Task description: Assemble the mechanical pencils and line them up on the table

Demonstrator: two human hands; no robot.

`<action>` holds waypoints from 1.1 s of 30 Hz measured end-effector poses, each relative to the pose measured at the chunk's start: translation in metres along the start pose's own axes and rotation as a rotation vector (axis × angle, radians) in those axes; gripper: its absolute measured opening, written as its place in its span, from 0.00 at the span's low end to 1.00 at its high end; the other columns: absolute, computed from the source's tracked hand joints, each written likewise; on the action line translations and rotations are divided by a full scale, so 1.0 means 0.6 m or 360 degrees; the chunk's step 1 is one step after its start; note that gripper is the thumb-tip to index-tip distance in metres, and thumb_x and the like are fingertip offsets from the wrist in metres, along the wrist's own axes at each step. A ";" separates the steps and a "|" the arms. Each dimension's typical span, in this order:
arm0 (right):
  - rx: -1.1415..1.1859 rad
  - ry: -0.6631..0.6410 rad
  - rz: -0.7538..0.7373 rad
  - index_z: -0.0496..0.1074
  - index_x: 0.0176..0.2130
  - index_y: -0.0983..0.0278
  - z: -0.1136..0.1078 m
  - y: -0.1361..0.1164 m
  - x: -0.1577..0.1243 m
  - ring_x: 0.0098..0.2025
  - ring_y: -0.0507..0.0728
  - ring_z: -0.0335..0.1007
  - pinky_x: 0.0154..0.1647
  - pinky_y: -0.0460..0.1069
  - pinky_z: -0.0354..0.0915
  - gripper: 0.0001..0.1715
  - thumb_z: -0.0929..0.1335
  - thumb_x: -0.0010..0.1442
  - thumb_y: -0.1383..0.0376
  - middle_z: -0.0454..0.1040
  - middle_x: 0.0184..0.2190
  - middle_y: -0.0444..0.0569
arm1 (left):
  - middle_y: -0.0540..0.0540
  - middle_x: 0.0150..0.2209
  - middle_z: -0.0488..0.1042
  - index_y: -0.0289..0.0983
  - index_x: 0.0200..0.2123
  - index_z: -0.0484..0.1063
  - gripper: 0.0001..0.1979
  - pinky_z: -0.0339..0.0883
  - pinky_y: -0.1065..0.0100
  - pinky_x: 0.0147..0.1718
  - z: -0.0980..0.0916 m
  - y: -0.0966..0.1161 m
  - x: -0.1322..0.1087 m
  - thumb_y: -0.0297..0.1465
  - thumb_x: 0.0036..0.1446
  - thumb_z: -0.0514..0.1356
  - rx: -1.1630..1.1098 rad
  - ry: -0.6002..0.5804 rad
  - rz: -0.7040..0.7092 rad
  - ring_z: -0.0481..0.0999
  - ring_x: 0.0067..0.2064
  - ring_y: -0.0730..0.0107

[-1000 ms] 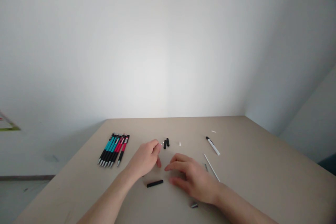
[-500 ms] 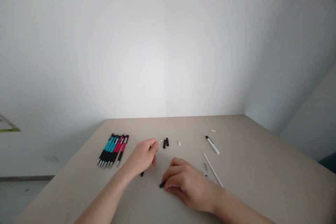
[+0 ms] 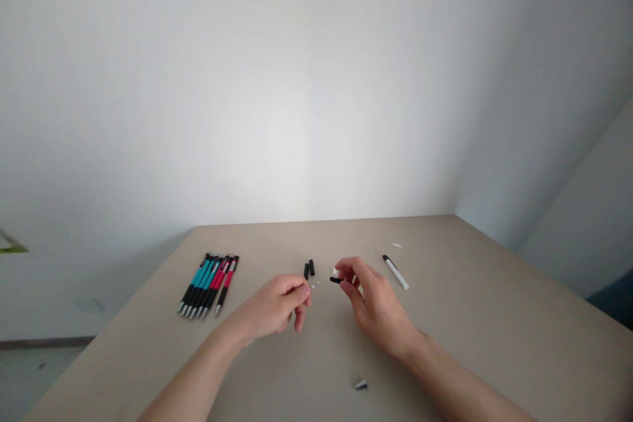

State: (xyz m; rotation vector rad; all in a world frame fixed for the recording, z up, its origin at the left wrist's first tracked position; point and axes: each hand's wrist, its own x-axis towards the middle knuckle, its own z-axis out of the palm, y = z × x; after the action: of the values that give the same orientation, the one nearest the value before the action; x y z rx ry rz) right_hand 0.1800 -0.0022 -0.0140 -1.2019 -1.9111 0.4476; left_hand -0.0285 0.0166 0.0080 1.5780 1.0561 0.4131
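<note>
Pinched between the thumb and fingers of my left hand (image 3: 284, 303) is a thin, light-coloured piece (image 3: 315, 285), its tip pointing right. My right hand (image 3: 373, 300) grips a short black tube (image 3: 335, 280) by its right end. A small gap separates the two held pieces. A little white cone (image 3: 335, 271) shows right beside my right fingertips. Just behind my left fingertips, two black grips (image 3: 311, 268) lie close together. Nearer the front edge, a small grey and black piece (image 3: 361, 384) rests on the table, slightly blurred.
On the table (image 3: 277, 237), a row of several teal, red and black pens (image 3: 210, 285) lies at the left. A white pen barrel with a black end (image 3: 396, 272) lies at the right, with a small white strip (image 3: 397, 245) behind it. A wall stands behind.
My right hand has lifted and moved away with the black tube, near the white cone. My left hand has shifted right and slightly nearer. A small grey and black piece now shows in front.
</note>
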 end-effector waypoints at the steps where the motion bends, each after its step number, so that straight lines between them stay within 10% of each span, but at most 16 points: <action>1: 0.0011 -0.0024 -0.0030 0.62 0.44 0.61 -0.001 0.001 -0.001 0.36 0.54 0.67 0.37 0.48 0.63 0.17 0.61 0.58 0.78 0.71 0.35 0.48 | 0.53 0.19 0.69 0.37 0.29 0.62 0.16 0.41 0.76 0.13 0.000 0.000 0.000 0.43 0.60 0.48 0.0008 -0.0018 0.0000 0.50 0.13 0.83; 23: 0.0045 -0.0431 -0.0373 0.65 0.47 0.61 -0.014 -0.024 -0.002 0.41 0.56 0.65 0.41 0.50 0.62 0.23 0.60 0.56 0.81 0.70 0.38 0.49 | 0.53 0.19 0.67 0.35 0.28 0.68 0.14 0.51 0.73 0.22 0.012 0.004 -0.002 0.39 0.59 0.51 0.0256 -0.0136 0.0031 0.58 0.19 0.78; 33: 0.0278 -0.0309 -0.0216 0.70 0.40 0.62 -0.009 -0.030 -0.001 0.36 0.52 0.69 0.37 0.45 0.63 0.12 0.65 0.59 0.76 0.74 0.35 0.46 | 0.47 0.25 0.72 0.33 0.33 0.66 0.08 0.47 0.73 0.16 0.014 -0.003 0.002 0.26 0.46 0.53 -0.0486 -0.0329 -0.0020 0.60 0.17 0.79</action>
State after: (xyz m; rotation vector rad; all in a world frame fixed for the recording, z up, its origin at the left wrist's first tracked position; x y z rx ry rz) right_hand 0.1738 -0.0117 0.0007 -0.9372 -2.0553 0.6635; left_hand -0.0224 0.0127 0.0033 1.3100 0.8027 0.3743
